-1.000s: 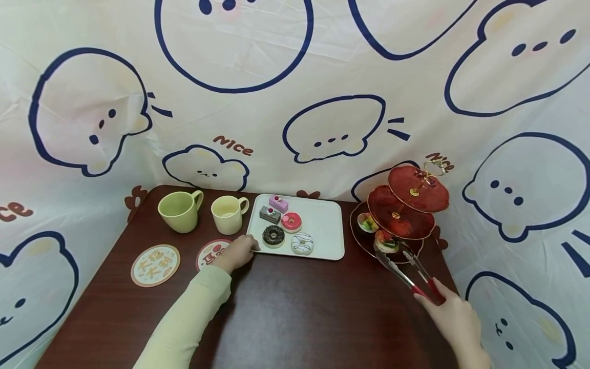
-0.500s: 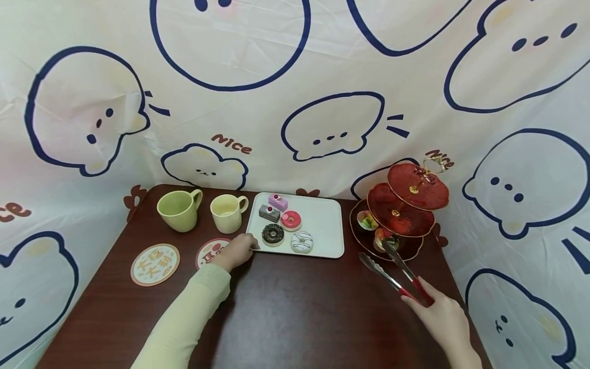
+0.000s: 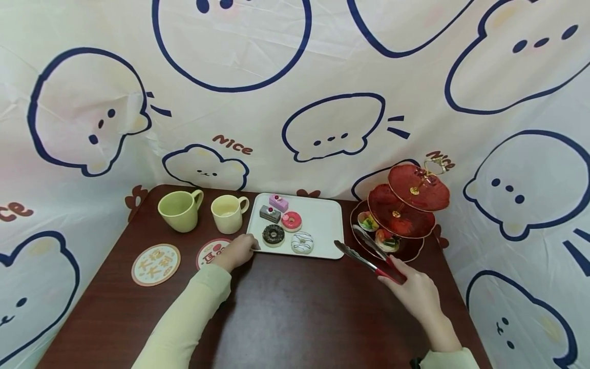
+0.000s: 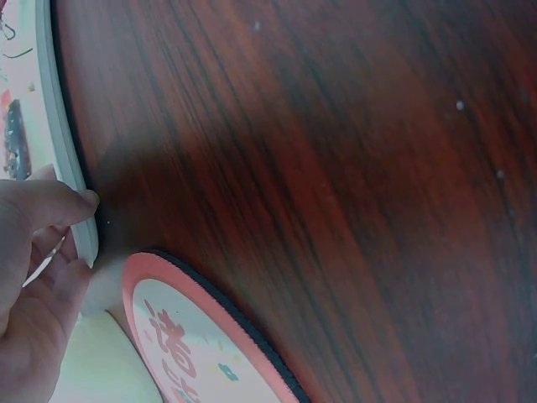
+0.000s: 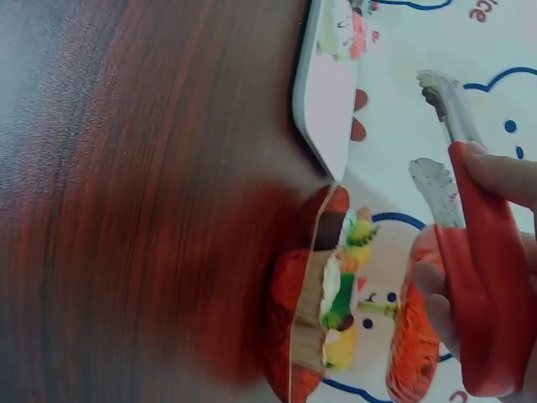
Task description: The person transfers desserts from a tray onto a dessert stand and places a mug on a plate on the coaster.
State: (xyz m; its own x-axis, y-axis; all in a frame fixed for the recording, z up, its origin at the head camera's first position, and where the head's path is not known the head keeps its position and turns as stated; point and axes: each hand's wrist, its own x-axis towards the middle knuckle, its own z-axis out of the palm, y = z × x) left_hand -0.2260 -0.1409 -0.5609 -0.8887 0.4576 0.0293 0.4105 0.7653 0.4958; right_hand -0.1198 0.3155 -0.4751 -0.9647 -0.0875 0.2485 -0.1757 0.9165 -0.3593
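Note:
My left hand [image 3: 238,252] pinches the near left corner of a white tray [image 3: 327,220]; the left wrist view shows the thumb [image 4: 71,204] against its rim. On the tray lie a pink donut [image 3: 292,221], a chocolate donut [image 3: 273,235], a white striped donut [image 3: 302,243] and two small cake slices. My right hand [image 3: 415,292] holds metal tongs [image 3: 369,262] by their red handles [image 5: 482,277]. Their tips stand apart with nothing between them, near the tray's right end. Two fruit tarts [image 3: 387,241] sit on the bottom plate of a red tiered stand [image 3: 401,212].
A green cup [image 3: 178,212] and a cream mug [image 3: 228,215] stand at the back left. Two round coasters, one pale [image 3: 155,265] and one red-rimmed [image 4: 205,344], lie before them. Patterned cloth hangs behind the dark wooden table [image 3: 299,312].
My right hand has moved left with the tongs, from over the front tart on the stand toward the tray. The tart stays on the bottom plate. My left hand keeps its place.

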